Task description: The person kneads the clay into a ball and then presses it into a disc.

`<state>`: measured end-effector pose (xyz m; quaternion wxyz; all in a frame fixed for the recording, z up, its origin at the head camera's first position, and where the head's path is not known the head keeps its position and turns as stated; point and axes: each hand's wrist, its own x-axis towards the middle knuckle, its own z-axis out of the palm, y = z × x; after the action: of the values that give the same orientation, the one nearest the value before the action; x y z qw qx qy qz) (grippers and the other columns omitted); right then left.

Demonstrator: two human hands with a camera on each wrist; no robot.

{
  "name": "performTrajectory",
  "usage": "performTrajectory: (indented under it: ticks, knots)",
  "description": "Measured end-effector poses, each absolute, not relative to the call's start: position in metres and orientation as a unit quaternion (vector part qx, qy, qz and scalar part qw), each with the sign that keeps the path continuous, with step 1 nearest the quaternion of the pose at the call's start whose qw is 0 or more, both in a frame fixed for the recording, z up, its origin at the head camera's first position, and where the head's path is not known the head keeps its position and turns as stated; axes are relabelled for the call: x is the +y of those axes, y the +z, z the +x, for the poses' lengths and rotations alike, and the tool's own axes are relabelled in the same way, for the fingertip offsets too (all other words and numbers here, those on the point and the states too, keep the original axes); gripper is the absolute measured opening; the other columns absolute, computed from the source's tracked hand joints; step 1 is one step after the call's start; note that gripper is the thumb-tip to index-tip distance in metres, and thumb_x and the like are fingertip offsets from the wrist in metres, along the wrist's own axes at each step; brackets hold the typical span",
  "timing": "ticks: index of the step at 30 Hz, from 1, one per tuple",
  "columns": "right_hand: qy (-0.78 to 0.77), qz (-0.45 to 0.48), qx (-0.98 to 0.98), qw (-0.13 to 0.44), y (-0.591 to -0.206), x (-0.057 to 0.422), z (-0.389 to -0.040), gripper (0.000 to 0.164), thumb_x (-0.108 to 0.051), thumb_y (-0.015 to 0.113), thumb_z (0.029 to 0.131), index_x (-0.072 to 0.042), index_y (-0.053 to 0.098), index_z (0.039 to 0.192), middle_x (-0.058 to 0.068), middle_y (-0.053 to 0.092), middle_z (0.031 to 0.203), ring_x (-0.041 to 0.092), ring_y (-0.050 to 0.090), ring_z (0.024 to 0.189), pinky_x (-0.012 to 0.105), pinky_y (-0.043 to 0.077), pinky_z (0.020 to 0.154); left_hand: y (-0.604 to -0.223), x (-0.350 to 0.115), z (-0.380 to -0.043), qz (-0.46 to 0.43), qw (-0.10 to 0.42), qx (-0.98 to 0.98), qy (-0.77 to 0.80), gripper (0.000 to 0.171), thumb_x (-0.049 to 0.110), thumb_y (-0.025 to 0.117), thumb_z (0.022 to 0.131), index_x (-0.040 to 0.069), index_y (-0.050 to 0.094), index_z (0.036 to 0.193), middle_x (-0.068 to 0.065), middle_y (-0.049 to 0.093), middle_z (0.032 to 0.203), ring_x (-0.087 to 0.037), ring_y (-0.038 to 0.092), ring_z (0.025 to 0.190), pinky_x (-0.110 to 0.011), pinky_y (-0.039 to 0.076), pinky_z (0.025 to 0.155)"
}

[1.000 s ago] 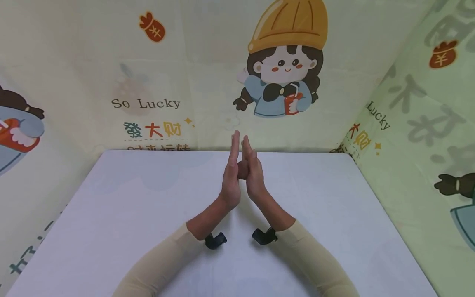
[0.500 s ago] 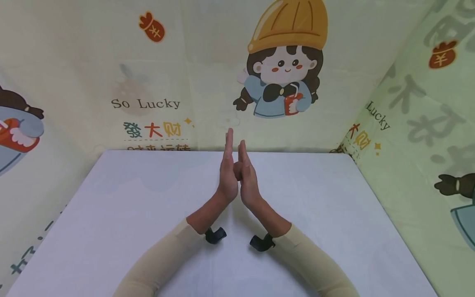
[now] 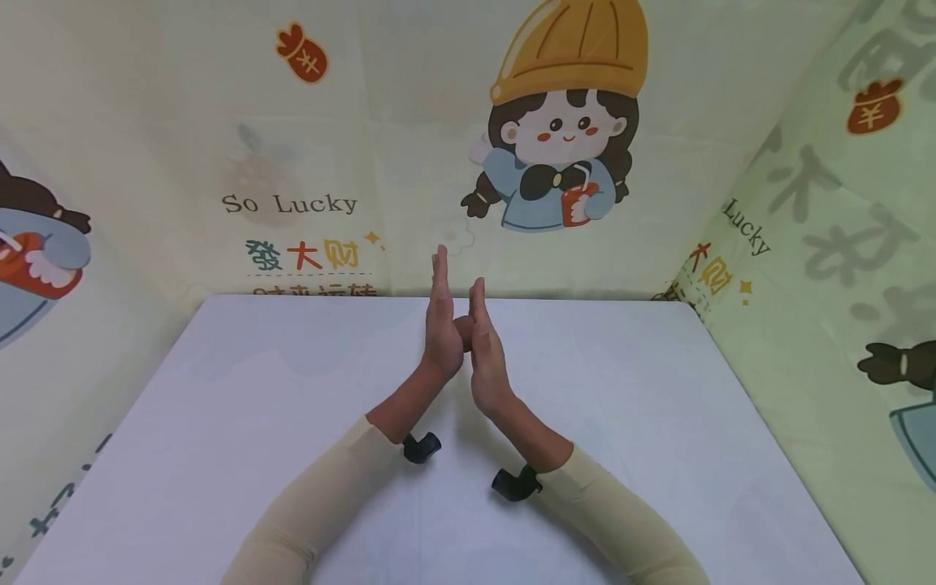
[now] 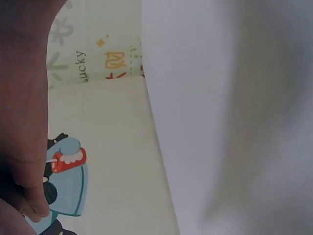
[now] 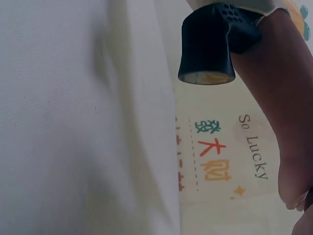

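In the head view, a small brown ball sits between the two palms above the middle of the table. My left hand, fingers straight and pointing away, presses against the ball's left side. From the right, my right hand presses it with its palm, fingers also straight and together. The left hand reaches a little farther forward than the right. Both palms cover parts of the ball. The wrist views show mostly a forearm and the edges of hands, with the ball hidden there.
A white-covered table lies under the arms. Cream cloth walls with printed cartoons and lettering enclose its back and sides. Each wrist bears a black camera, the left camera and the right camera.
Both hands and the ball have shifted slightly left. My left hand has slid forward while the right has drawn back a little, the ball staying between the palms.
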<state>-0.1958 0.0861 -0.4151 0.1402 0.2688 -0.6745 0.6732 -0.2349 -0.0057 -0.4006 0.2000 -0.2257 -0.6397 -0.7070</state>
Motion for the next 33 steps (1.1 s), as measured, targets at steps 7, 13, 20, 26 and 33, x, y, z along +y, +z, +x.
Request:
performTrajectory:
  ticks: [7, 13, 20, 26, 33]
  knots:
    - [0.654, 0.273, -0.689, 0.152, -0.415, 0.085, -0.190, 0.086, -0.064, 0.018, 0.110, -0.002, 0.001, 0.167, 0.011, 0.015, 0.173, 0.026, 0.014, 0.158, 0.049, 0.013, 0.125, -0.404, -0.010, -0.245, -0.207, 0.200, -0.645, -0.708, 0.065, 0.031, 0.021, 0.110, 0.008, 0.011, 0.169, -0.004, 0.007, 0.177, -0.012, 0.000, 0.160, -0.044, 0.003, 0.126]
    - [0.641, 0.284, -0.693, 0.165, -0.414, 0.084, -0.186, 0.090, -0.068, 0.019, 0.108, -0.002, 0.003, 0.167, -0.001, 0.000, 0.176, 0.024, 0.009, 0.160, 0.050, 0.014, 0.125, -0.408, -0.016, -0.252, -0.198, 0.186, -0.651, -0.708, 0.064, 0.030, 0.020, 0.110, 0.009, 0.011, 0.170, -0.003, 0.007, 0.177, -0.011, -0.002, 0.160, -0.042, 0.001, 0.126]
    - [0.631, 0.296, -0.694, 0.178, -0.414, 0.087, -0.190, 0.088, -0.067, 0.020, 0.108, -0.004, 0.003, 0.168, 0.010, 0.023, 0.170, 0.022, 0.043, 0.132, 0.037, 0.035, 0.112, -0.415, -0.014, -0.252, -0.220, 0.160, -0.661, -0.699, 0.066, 0.037, 0.019, 0.111, 0.009, 0.009, 0.170, -0.007, 0.002, 0.177, -0.012, -0.005, 0.160, -0.048, -0.001, 0.126]
    - [0.631, 0.302, -0.689, 0.191, -0.410, 0.090, -0.197, 0.085, -0.065, 0.021, 0.109, -0.007, 0.003, 0.168, 0.020, 0.051, 0.122, 0.036, 0.042, 0.079, 0.043, 0.045, 0.078, -0.425, -0.008, -0.249, -0.244, 0.126, -0.675, -0.685, 0.064, 0.033, 0.015, 0.110, 0.012, 0.008, 0.170, -0.002, 0.000, 0.177, -0.012, -0.002, 0.159, -0.051, 0.003, 0.126]
    - [0.626, 0.288, -0.697, 0.200, -0.405, 0.092, -0.198, 0.089, -0.068, 0.021, 0.108, -0.005, 0.004, 0.168, 0.005, 0.009, 0.176, 0.026, 0.045, 0.137, 0.037, 0.031, 0.116, -0.433, -0.002, -0.241, -0.257, 0.079, -0.657, -0.704, 0.060, 0.029, 0.014, 0.113, 0.015, 0.009, 0.171, -0.002, 0.002, 0.177, -0.019, 0.042, 0.076, -0.034, 0.034, 0.096]
